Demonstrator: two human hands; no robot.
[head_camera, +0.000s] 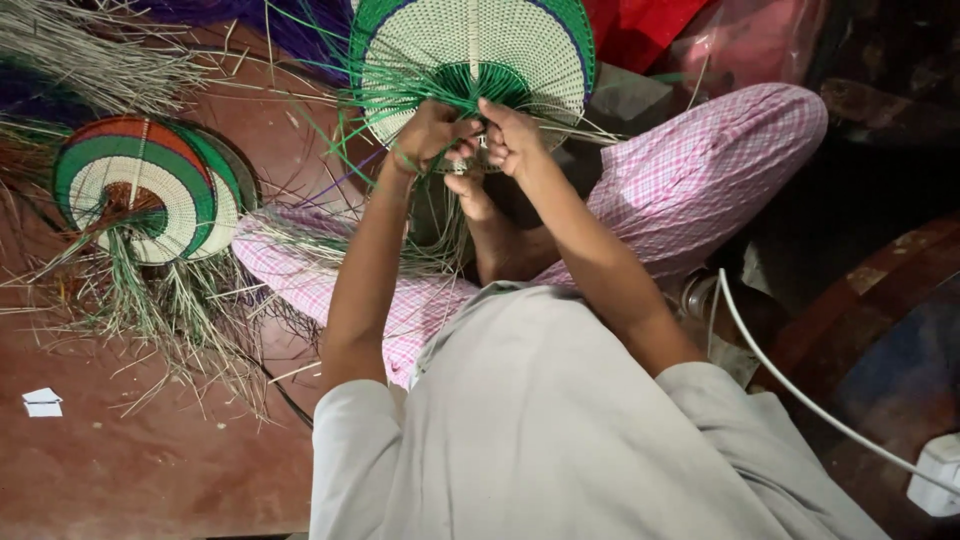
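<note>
While both hands work at the base of a round woven fan (470, 50), the left hand (428, 135) is closed around the gathered green strands (400, 95) just below the weave, and the right hand (510, 135) pinches strands beside it; the two hands are touching. Fan is cream with a green rim, held over the crossed legs in pink checked trousers (690, 170), its pale central rib running away from the person, rounded edge farthest out. Stack of finished fans (145, 190), banded red, green and cream, lies on the brown floor (150, 460) at left, loose stalks trailing toward the person. Small white paper slips (42, 402) lie near the left edge. No containers visible.
</note>
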